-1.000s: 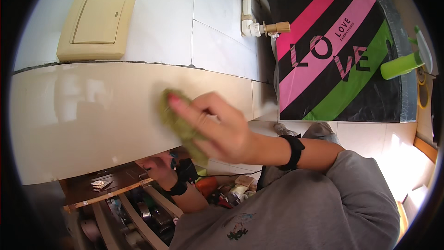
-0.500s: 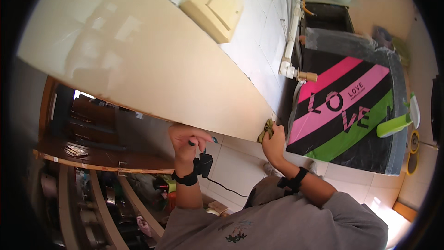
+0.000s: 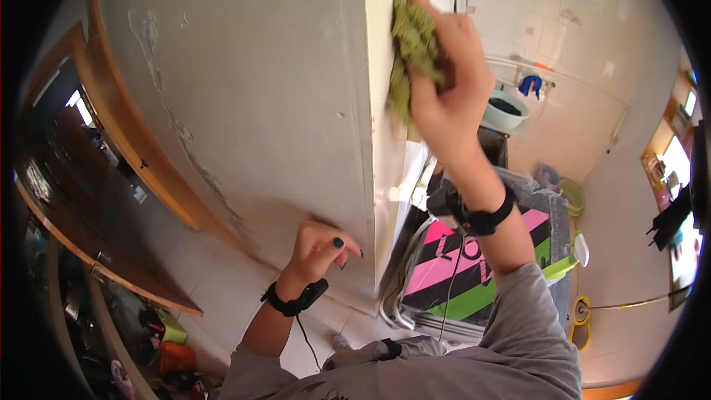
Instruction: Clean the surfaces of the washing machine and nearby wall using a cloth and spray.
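A: The biggest thing in view is the pale wall (image 3: 244,104), with chipped and peeling paint down its face, and it ends in a sharp cream corner edge (image 3: 381,141). What could go wrong there?

B: The person's right hand (image 3: 444,96) has its grip pressed together around a green cloth (image 3: 411,44), which it holds against the upper part of that corner edge. If the hand rubs hard over loose paint, flakes could likely come away and smear into the cloth.

A: And the black bag with pink and green stripes (image 3: 474,267) below?

B: It sits just under the right arm, near the foot of the corner edge. Anything that drops from the cloth would probably land on it. A thin white cable (image 3: 449,281) also hangs across it, close to the sleeve, and a wide sweep of the arm could catch it.

A: What about the left hand (image 3: 322,248)?

B: It rests against the lower wall, beside the corner edge, fingers curled and holding nothing. It seems to brace the body. If it slides on the smooth paint, the person might lose balance while reaching high.

A: Anything smaller?

B: The cloth itself is bunched, with a fold that hangs loose below the fingers. A slack grip could let it slip to the floor.
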Available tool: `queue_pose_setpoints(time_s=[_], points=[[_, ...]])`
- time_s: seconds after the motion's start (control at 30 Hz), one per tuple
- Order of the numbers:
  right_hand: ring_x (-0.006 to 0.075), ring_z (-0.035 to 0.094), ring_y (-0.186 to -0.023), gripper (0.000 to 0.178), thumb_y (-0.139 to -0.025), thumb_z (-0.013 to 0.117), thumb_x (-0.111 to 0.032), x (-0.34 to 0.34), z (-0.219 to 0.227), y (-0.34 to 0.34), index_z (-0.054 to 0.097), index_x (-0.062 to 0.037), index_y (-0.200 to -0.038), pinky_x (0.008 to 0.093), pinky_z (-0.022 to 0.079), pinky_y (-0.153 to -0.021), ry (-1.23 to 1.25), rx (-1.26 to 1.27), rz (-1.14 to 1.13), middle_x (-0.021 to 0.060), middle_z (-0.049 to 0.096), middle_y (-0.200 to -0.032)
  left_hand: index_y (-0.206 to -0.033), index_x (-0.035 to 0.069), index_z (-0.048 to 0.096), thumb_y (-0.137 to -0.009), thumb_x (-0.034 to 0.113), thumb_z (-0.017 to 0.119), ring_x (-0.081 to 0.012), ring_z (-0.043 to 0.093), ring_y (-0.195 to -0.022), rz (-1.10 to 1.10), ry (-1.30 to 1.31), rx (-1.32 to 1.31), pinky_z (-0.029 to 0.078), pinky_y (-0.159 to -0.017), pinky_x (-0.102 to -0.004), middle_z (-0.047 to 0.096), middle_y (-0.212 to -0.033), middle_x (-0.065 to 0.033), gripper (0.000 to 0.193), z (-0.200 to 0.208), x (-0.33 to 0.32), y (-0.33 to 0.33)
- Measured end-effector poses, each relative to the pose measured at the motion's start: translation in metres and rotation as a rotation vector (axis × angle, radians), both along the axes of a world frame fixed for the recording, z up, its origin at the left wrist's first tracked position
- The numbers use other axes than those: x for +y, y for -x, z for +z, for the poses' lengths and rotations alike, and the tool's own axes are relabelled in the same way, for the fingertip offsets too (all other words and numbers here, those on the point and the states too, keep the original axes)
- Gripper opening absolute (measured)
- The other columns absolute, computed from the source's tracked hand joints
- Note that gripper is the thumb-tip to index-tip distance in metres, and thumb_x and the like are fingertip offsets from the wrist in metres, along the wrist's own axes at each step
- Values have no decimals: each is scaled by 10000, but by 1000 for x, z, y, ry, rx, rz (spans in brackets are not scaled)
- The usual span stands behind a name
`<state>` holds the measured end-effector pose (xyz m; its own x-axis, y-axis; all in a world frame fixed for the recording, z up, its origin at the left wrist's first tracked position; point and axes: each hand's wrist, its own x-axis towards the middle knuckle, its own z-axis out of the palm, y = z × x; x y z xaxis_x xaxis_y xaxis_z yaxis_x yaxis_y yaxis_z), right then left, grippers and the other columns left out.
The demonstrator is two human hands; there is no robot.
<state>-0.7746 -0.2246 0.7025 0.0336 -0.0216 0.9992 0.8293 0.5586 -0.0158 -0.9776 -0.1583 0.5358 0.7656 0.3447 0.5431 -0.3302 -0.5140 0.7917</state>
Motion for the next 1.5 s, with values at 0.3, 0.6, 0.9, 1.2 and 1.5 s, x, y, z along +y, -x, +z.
queue_pose_setpoints(time_s=[0.3,0.6,0.9,1.2,1.5], points=[[116,569,-891,388,-754,481,156,26,161,-45,554,26,-1112,233,469,-777,71,-40,599,67,597,-1034,-713,2,672,-916,358,487,-109,530,-456,-100,32,67,408,-447,-239,528,-493,-40,450,-1,7,-5],[189,567,-956,559,-608,431,246,-11,-19,-11,740,-110,-909,291,475,-858,203,-38,642,67,568,-1003,-717,10,671,-921,375,469,-92,513,-441,-36,2,42,380,-429,-223,526,-483,-27,465,4,-10,11],[262,573,-904,331,-587,698,130,-47,-237,-16,735,-88,-833,320,455,-767,636,31,523,89,574,-944,-659,-27,652,-919,420,423,-83,448,-383,78,34,1,329,-385,-208,494,-441,-44,566,-3,-10,-11],[284,577,-832,421,-504,584,117,-55,-349,1,717,-77,-853,342,484,-728,822,-77,579,80,548,-835,-630,-40,621,-957,412,299,-126,465,-470,373,118,-224,361,-492,-250,564,-556,-91,644,-40,-33,-12],[285,562,-898,385,-555,578,93,-75,-400,9,705,-87,-870,351,488,-747,1089,-479,412,99,570,-842,-637,-14,624,-926,309,413,-127,501,-463,435,16,75,366,-422,-264,540,-527,-70,483,-97,-184,42]])
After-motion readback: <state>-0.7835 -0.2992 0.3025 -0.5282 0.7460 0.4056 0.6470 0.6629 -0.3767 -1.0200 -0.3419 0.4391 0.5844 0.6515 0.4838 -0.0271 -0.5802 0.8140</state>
